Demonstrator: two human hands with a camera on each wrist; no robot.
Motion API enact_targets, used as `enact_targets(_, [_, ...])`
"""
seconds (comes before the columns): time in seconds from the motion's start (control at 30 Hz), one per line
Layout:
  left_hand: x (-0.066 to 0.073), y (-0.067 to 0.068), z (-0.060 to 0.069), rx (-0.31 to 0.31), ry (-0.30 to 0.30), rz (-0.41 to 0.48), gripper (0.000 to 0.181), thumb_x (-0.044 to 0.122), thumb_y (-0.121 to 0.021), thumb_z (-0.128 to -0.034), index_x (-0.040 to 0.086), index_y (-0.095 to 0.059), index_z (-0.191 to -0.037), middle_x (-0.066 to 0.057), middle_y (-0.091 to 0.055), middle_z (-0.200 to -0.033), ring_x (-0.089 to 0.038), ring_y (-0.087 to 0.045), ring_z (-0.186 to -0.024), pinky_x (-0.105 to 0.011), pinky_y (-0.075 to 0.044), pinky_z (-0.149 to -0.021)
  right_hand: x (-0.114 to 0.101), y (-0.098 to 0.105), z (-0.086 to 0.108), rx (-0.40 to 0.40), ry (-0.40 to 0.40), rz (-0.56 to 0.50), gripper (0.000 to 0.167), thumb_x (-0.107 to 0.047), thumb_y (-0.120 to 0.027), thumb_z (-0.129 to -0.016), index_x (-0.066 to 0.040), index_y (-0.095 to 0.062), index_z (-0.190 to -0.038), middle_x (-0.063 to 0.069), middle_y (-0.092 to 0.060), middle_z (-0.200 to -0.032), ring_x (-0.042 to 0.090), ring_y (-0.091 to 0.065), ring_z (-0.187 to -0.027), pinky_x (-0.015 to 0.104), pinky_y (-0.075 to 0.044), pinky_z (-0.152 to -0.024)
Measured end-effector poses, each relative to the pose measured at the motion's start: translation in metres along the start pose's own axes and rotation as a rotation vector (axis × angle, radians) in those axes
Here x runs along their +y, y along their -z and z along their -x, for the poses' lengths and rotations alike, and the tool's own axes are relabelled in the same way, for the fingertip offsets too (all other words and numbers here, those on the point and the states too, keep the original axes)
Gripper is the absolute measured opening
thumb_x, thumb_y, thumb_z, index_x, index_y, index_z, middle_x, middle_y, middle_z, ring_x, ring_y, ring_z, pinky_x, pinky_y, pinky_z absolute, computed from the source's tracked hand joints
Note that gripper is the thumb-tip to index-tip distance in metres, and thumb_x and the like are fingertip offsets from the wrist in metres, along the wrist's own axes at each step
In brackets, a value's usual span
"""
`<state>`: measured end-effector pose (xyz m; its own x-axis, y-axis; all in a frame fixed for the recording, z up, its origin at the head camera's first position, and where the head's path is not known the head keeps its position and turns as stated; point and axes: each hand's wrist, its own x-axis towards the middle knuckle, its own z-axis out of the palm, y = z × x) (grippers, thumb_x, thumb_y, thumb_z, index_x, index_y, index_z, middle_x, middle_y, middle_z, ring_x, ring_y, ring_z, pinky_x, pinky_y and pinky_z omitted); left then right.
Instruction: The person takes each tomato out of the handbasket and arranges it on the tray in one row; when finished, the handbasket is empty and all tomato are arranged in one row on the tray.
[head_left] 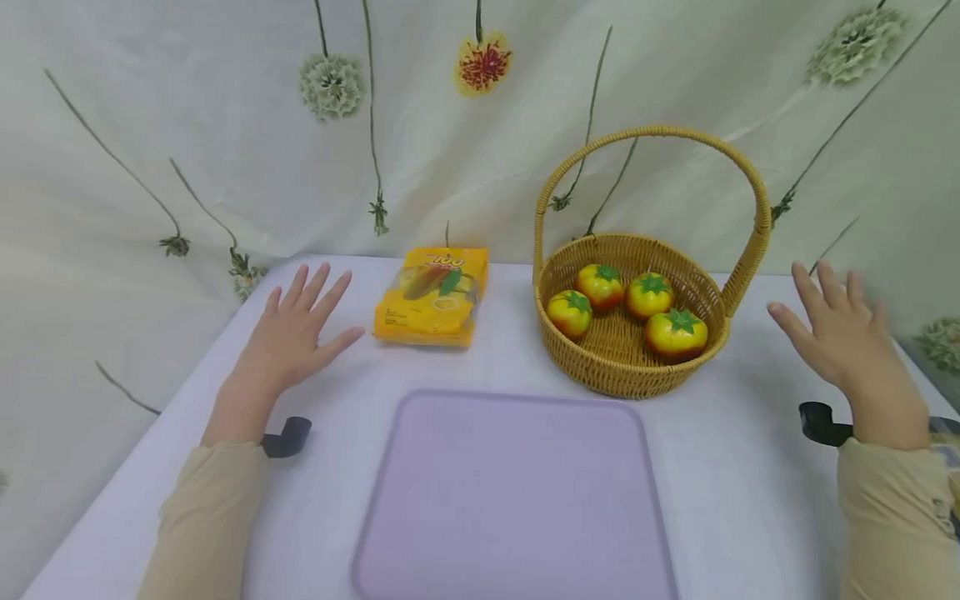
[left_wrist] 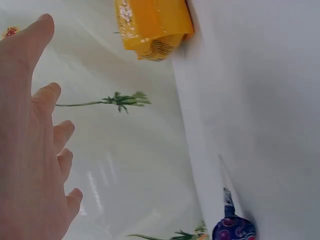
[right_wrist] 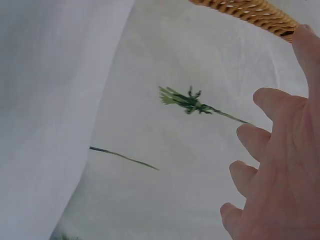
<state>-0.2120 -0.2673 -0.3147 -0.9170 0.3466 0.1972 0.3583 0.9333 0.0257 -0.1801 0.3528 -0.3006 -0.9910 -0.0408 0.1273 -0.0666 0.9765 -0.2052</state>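
Note:
My left hand [head_left: 285,346] is held up with fingers spread, left of a yellow mango-print bag [head_left: 433,298], and holds nothing. The left wrist view shows that hand [left_wrist: 30,135] apart from the yellow bag [left_wrist: 156,25]; a wrapped item with a dark blue and purple pattern [left_wrist: 234,229] lies at the bottom. On the right, my other hand [head_left: 851,346] has its fingers spread, apart from the wicker basket [head_left: 607,375], which holds several yellow-red tomato-like fruits [head_left: 677,335] with green tops. In the right wrist view, that hand [right_wrist: 285,155] is empty near part of the wicker [right_wrist: 252,14].
A light purple tray [head_left: 513,500] lies at the front middle of the white table [head_left: 315,517]. The basket's tall handle [head_left: 652,132] arches in front of a flower-patterned cloth [head_left: 247,100]. Black bands with protruding parts [head_left: 288,437] are at both wrists.

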Motion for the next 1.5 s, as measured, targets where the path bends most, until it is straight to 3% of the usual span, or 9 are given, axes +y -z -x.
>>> enact_targets(0.2, [0.01, 0.016, 0.002, 0.048, -0.053, 0.073, 0.075, 0.052, -0.042, -0.0947, 0.023, -0.003, -0.152, -0.009, 0.001, -0.156, -0.03, 0.008, -0.139, -0.054, 0.003, -0.108, -0.027, 0.022, 0.006, 0.051, 0.015, 0.031, 0.076, -0.057, -0.021, -0.097, -0.009, 0.007, -0.148, 0.026, 0.013, -0.149, 0.04, 0.026, -0.13, 0.063, 0.017, -0.098])
enact_targets(0.3, [0.02, 0.031, 0.007, 0.07, -0.096, 0.178, 0.073, 0.047, -0.045, -0.0954, 0.026, -0.002, -0.151, -0.004, 0.002, -0.156, -0.027, 0.007, -0.139, -0.052, 0.001, -0.109, -0.045, 0.034, 0.014, 0.073, 0.032, 0.044, 0.076, -0.056, -0.025, -0.097, -0.011, 0.007, -0.149, 0.023, 0.015, -0.15, 0.035, 0.028, -0.13, 0.06, 0.019, -0.098])
enact_targets(0.47, [0.044, 0.058, 0.019, 0.065, -0.137, 0.403, 0.075, 0.037, -0.055, -0.0936, 0.036, -0.006, -0.15, 0.01, 0.0, -0.155, -0.016, 0.004, -0.14, -0.06, -0.012, -0.106, -0.072, 0.049, 0.029, 0.12, 0.099, 0.058, 0.073, -0.05, -0.033, -0.098, -0.015, 0.004, -0.15, 0.015, 0.014, -0.152, 0.03, 0.024, -0.134, 0.055, 0.018, -0.101])
enact_targets(0.6, [0.056, 0.064, 0.026, 0.017, -0.179, 0.544, 0.076, 0.027, -0.061, -0.0918, 0.037, -0.013, -0.149, 0.012, -0.008, -0.154, -0.014, -0.007, -0.139, -0.056, -0.019, -0.106, -0.086, 0.053, 0.034, 0.142, 0.208, 0.01, 0.069, -0.043, -0.04, -0.099, -0.013, -0.005, -0.151, 0.016, 0.002, -0.154, 0.033, 0.01, -0.138, 0.055, 0.009, -0.106])
enact_targets(0.73, [0.055, 0.05, 0.029, -0.033, -0.208, 0.639, 0.073, 0.019, -0.064, -0.0906, 0.033, -0.022, -0.149, 0.009, -0.022, -0.152, -0.016, -0.019, -0.137, -0.053, -0.022, -0.106, -0.099, 0.05, 0.03, 0.111, 0.287, -0.163, 0.068, -0.034, -0.051, -0.097, -0.012, -0.017, -0.151, 0.017, -0.012, -0.153, 0.04, -0.008, -0.137, 0.061, -0.005, -0.105])
enact_targets(0.83, [0.05, 0.029, 0.028, -0.087, -0.221, 0.693, 0.066, 0.019, -0.064, -0.0905, 0.027, -0.031, -0.147, 0.007, -0.031, -0.148, -0.017, -0.025, -0.135, -0.051, -0.025, -0.105, -0.113, 0.043, 0.022, 0.076, 0.318, -0.298, 0.066, -0.031, -0.058, -0.094, -0.013, -0.027, -0.148, 0.015, -0.023, -0.151, 0.041, -0.02, -0.134, 0.067, -0.021, -0.099])
enact_targets(1.0, [0.047, -0.009, 0.023, -0.221, -0.219, 0.794, 0.056, 0.026, -0.062, -0.0916, 0.019, -0.04, -0.143, 0.006, -0.04, -0.143, -0.018, -0.03, -0.133, -0.049, -0.026, -0.106, -0.137, 0.028, 0.0, 0.007, 0.375, -0.474, 0.052, -0.027, -0.06, -0.093, -0.009, -0.044, -0.139, 0.013, -0.042, -0.139, 0.034, -0.034, -0.128, 0.061, -0.03, -0.097])
enact_targets(1.27, [0.047, -0.047, 0.016, -0.373, -0.229, 0.891, 0.054, 0.029, -0.061, -0.0921, 0.017, -0.042, -0.142, 0.004, -0.044, -0.14, -0.014, -0.036, -0.13, -0.044, -0.027, -0.106, -0.157, 0.007, -0.032, -0.163, 0.289, -0.634, 0.042, -0.027, -0.053, -0.097, -0.002, -0.05, -0.132, 0.016, -0.05, -0.13, 0.034, -0.046, -0.117, 0.054, -0.037, -0.096])
enact_targets(1.5, [0.047, -0.056, 0.015, -0.399, -0.246, 0.917, 0.053, 0.028, -0.062, -0.0912, 0.017, -0.044, -0.14, 0.009, -0.047, -0.137, -0.01, -0.037, -0.128, -0.032, -0.027, -0.106, -0.165, -0.014, -0.047, -0.212, 0.22, -0.754, 0.044, -0.029, -0.054, -0.096, -0.006, -0.049, -0.133, 0.015, -0.048, -0.133, 0.031, -0.046, -0.117, 0.053, -0.034, -0.098])
